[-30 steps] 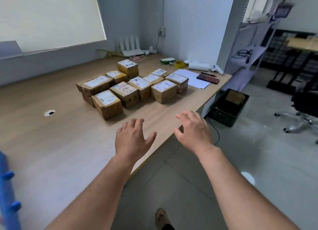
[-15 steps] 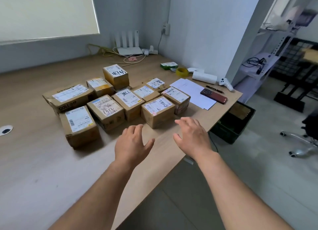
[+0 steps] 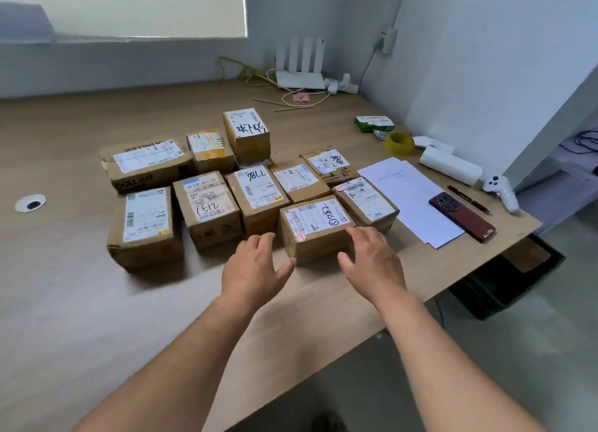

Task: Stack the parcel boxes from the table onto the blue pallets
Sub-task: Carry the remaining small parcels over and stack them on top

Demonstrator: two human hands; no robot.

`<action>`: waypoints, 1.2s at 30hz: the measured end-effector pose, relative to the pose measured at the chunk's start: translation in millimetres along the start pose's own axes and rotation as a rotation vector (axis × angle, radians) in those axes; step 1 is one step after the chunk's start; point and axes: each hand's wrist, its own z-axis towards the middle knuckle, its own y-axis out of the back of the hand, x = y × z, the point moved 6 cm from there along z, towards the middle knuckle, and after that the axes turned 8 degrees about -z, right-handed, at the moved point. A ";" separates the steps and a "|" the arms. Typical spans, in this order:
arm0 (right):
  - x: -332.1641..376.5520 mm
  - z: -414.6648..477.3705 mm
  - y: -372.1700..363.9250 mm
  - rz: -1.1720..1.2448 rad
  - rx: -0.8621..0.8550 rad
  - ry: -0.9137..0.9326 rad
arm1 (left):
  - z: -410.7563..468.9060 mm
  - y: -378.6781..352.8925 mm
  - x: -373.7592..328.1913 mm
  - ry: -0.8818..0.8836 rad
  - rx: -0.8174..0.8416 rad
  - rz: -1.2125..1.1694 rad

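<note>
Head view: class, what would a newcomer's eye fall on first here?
Brown parcel boxes with white labels crowd the middle of the wooden table. The left hand and right hand, both open, hover at the nearest box. A dark red phone lies on white papers at right.

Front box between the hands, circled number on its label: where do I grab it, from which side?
Grip the front box by its left and right side faces, one palm each, coming from the near edge of the table. Its near face is unobstructed, other boxes crowd its far side, and the open left hand and right hand flank it.
</note>
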 end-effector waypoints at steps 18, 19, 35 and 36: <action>-51.3 102.4 -86.2 0.475 0.268 -0.011 | 69.6 -76.9 -13.9 0.498 -0.094 -0.490; -52.0 104.6 -89.6 0.532 0.288 -0.028 | 68.2 -79.3 -13.0 0.516 -0.105 -0.537; -59.7 91.4 -103.1 1.090 0.497 0.034 | 17.4 -84.7 -21.8 0.513 -0.167 -0.924; -60.2 90.6 -101.9 1.093 0.490 0.052 | 13.9 -86.7 -21.3 0.522 -0.177 -0.942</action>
